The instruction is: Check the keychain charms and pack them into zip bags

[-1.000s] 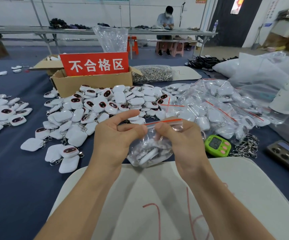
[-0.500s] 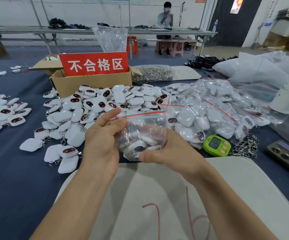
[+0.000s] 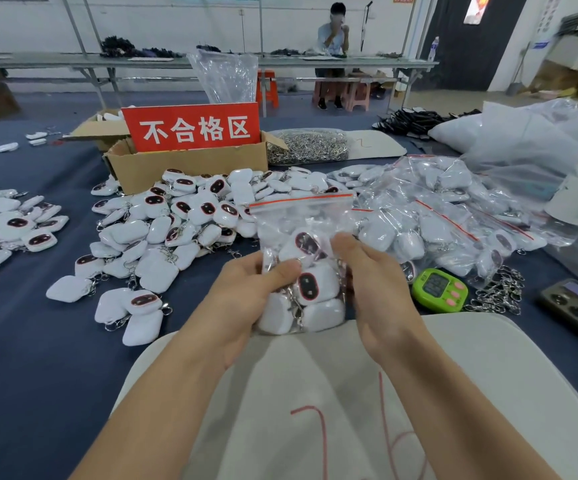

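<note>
Loose charms (image 3: 183,220) lay before the cardboard box (image 3: 190,168). Before that box, the left hand (image 3: 242,299) held the filled zip bag (image 3: 301,237) upright in a pinching grip, seal uppermost, likely to settle the contents. The right hand (image 3: 377,289) kept a clasping grip on its other side. Right of the box lay packed bags (image 3: 454,220).

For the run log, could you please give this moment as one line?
left hand: holds clear red-zip plastic bag of white charms | right hand: holds same bag

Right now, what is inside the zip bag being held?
White keychain charms with metal clasps, two showing dark faces. The left hand and right hand cover parts of the zip bag, so the count cannot be told.
</note>
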A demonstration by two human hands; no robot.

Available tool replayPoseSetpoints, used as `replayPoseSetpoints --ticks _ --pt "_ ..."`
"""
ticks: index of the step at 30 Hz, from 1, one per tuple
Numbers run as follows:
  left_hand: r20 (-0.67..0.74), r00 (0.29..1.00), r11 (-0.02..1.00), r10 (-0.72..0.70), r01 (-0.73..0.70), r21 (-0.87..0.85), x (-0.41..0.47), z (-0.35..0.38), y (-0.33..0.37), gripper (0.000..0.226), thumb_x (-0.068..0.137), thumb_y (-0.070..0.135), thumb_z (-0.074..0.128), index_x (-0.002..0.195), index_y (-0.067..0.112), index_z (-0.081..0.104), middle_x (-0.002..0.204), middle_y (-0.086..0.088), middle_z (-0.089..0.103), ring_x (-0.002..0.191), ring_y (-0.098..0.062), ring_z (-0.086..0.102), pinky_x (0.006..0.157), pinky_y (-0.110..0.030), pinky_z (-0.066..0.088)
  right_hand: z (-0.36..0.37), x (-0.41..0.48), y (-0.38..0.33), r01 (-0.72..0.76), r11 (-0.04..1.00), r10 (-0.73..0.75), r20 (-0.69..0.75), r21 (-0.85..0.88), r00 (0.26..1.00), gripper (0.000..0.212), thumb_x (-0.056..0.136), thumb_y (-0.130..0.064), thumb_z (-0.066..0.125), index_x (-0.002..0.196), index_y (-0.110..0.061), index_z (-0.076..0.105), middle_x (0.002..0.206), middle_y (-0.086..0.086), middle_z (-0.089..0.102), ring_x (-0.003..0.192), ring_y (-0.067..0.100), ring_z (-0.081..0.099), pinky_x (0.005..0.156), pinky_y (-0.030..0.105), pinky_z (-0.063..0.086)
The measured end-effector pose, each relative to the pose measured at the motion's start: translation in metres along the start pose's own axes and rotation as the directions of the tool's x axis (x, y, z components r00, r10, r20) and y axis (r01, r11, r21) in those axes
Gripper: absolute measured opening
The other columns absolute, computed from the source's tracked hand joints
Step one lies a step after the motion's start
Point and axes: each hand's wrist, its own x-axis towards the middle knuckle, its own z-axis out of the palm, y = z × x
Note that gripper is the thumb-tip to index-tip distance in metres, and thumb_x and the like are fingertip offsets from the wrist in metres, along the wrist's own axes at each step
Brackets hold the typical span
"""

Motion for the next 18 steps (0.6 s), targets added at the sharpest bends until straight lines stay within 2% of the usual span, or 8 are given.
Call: replayPoseSetpoints --ticks 3,6,8,10,12,14,16,18 --pt "-0.169 0.985 0.996 0.023 -0.038 -0.085 0.005 -0.003 -0.004 0.016 0.085 0.016 0.079 0.101 0.015 0.080 0.100 -0.010 0.080 0.084 -0.026 0.078 0.064 -0.039 0.063 -0.001 -0.001 -0.002 0.030 0.994 -0.035 -0.045 -0.109 0.998 0.025 0.087 -0.024 0.075 0.111 -0.023 0.076 0.106 -0.003 0.079 0.101 0.014 0.074 0.099 0.044 0.057" --pt "-0.366 0.914 0.984 0.176 -0.172 0.042 0.010 -0.002 -0.009 0.011 0.084 0.016 0.082 0.093 0.022 0.081 0.093 -0.003 0.081 0.090 -0.029 0.077 0.086 -0.048 0.062 0.005 -0.011 -0.001 0.202 0.926 -0.206 0.022 -0.318 0.978 0.034 0.078 -0.034 0.077 0.112 -0.028 0.072 0.105 -0.015 0.076 0.098 -0.005 0.070 0.091 0.023 0.051" --pt "-0.289 0.927 0.970 0.240 -0.242 0.030 0.008 0.002 -0.009 0.008 0.092 0.022 0.075 0.095 0.024 0.082 0.096 -0.003 0.080 0.092 -0.028 0.076 0.086 -0.043 0.060 0.012 -0.019 0.000 0.244 0.919 -0.191 0.192 -0.310 0.963 0.047 0.075 -0.051 0.074 0.118 -0.033 0.069 0.109 -0.020 0.075 0.103 -0.006 0.068 0.093 0.025 0.050" --pt "-0.097 0.980 0.968 0.176 -0.190 -0.163 0.005 0.003 -0.004 0.025 0.096 0.034 0.064 0.100 0.018 0.083 0.104 -0.009 0.079 0.095 -0.023 0.076 0.077 -0.032 0.060 0.014 -0.020 0.000 0.290 0.927 -0.214 0.297 -0.239 0.930 0.031 0.083 -0.042 0.073 0.114 -0.044 0.070 0.100 -0.023 0.076 0.092 -0.007 0.070 0.081 0.022 0.054" --pt "-0.036 0.988 0.964 0.148 -0.153 -0.220 0.005 0.000 -0.001 0.031 0.091 0.037 0.067 0.100 0.012 0.083 0.109 -0.010 0.079 0.099 -0.020 0.076 0.075 -0.025 0.060 0.008 -0.014 -0.001 0.179 0.980 -0.161 0.191 -0.084 0.968 0.022 0.092 -0.019 0.070 0.103 -0.038 0.076 0.088 -0.010 0.079 0.080 0.007 0.075 0.064 0.026 0.056" --pt "-0.108 0.977 0.980 0.184 -0.191 -0.055 0.008 -0.003 -0.001 0.018 0.091 0.025 0.073 0.106 0.019 0.081 0.111 0.001 0.079 0.103 -0.011 0.074 0.081 -0.020 0.058 0.001 -0.009 -0.003 -0.122 0.978 0.097 0.146 0.167 0.984 0.017 0.094 -0.012 0.066 0.109 -0.014 0.073 0.094 0.011 0.076 0.080 0.026 0.074 0.059 0.032 0.055" --pt "-0.096 0.984 0.986 0.150 -0.141 0.089 0.007 -0.001 -0.002 0.023 0.095 0.025 0.070 0.116 0.029 0.076 0.114 0.009 0.077 0.104 -0.007 0.073 0.089 -0.024 0.055 -0.001 -0.007 -0.004 -0.262 0.924 0.205 0.215 0.280 0.955 0.024 0.094 -0.016 0.063 0.113 -0.002 0.069 0.103 0.019 0.074 0.083 0.029 0.072 0.060 0.034 0.055" --pt "0.049 0.999 1.000 -0.003 0.002 0.006 0.003 0.006 -0.004 0.021 0.099 0.032 0.062 0.108 0.026 0.080 0.112 -0.002 0.078 0.096 -0.018 0.075 0.087 -0.036 0.058 0.002 -0.007 -0.003 -0.271 0.940 0.230 0.202 0.206 0.952 0.037 0.088 -0.031 0.067 0.113 -0.004 0.071 0.107 0.024 0.075 0.079 0.029 0.073 0.057 0.034 0.054"
